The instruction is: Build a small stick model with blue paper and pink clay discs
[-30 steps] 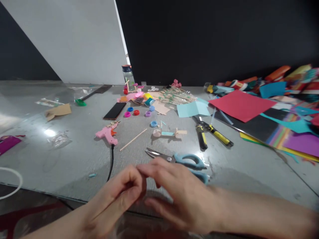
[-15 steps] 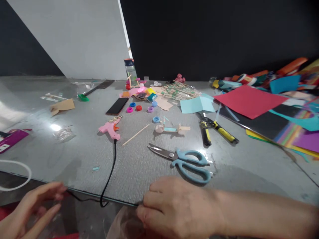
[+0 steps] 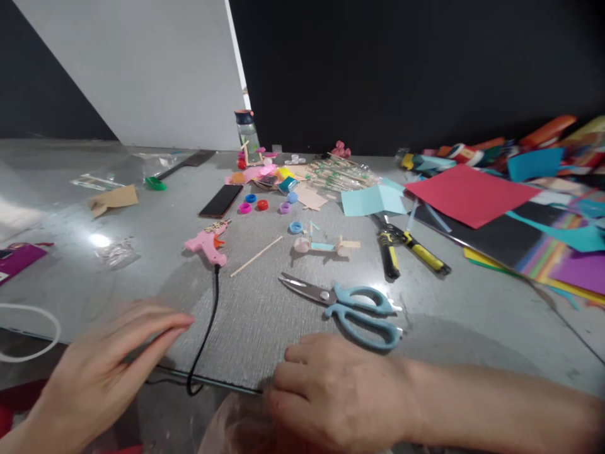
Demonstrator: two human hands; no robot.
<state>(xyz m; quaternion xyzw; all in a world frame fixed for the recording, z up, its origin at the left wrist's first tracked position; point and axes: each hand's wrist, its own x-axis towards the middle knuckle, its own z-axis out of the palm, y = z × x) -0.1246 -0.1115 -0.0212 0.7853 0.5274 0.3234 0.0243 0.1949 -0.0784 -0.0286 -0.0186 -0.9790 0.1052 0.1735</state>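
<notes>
My left hand [image 3: 118, 353] is over the table's front edge at the left, thumb and fingertips pressed together. Whatever sits between those fingertips is hidden. My right hand [image 3: 326, 391] is closed at the front edge, its fingers curled over a pale see-through plastic bag [image 3: 231, 422] that hangs below the tabletop. Just beyond it lie blue-handled scissors [image 3: 340, 306], blades pointing left. A pink glue gun [image 3: 207, 244] rests past my left hand, its black cord [image 3: 213, 321] running off the edge. Between glue gun and scissors is a thin wooden stick [image 3: 256, 256].
A small wheeled stick model [image 3: 326, 247] stands mid-table, near yellow-black pliers [image 3: 390, 252] and several bottle caps [image 3: 262, 205]. Farther back are a phone [image 3: 221, 200], bundled sticks [image 3: 340, 173] and a bottle [image 3: 246, 132]. Red paper [image 3: 472, 195] covers other craft sheets at right.
My left hand has moved up and right onto the table, its fingers closing together. The small light-blue scrap that lay there is now out of sight. My right hand has hardly moved.
</notes>
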